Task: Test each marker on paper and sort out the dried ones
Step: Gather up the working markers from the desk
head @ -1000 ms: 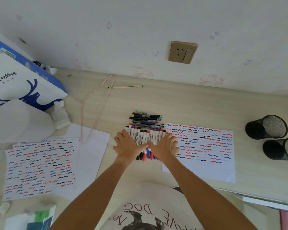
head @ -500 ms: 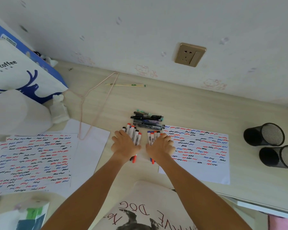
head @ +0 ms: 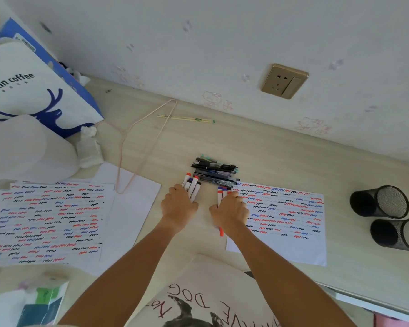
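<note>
Pale wooden desk (head: pixel 281 159), both hands palm-down, left hand (head: pixel 178 205) and right hand (head: pixel 230 210) each curled over separate marker bundles (head: pixel 191 186).

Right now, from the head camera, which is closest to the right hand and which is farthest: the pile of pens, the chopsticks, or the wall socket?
From the right hand:
1. Pile of pens, just beyond the fingers, toward the wall.
2. Chopsticks, farther back and to the left on the desk.
3. Wall socket, up on the wall, farthest.

Left hand (head: pixel 178 205): curled over a bunch of white-barrelled markers with red, blue and black caps (head: pixel 192 185)
Right hand (head: pixel 230 210): gripping a second marker bunch (head: pixel 223 192)
Behind: dark pen pile (head: pixel 214 172)
Right: scribbled white paper sheet (head: pixel 291 215)
</note>
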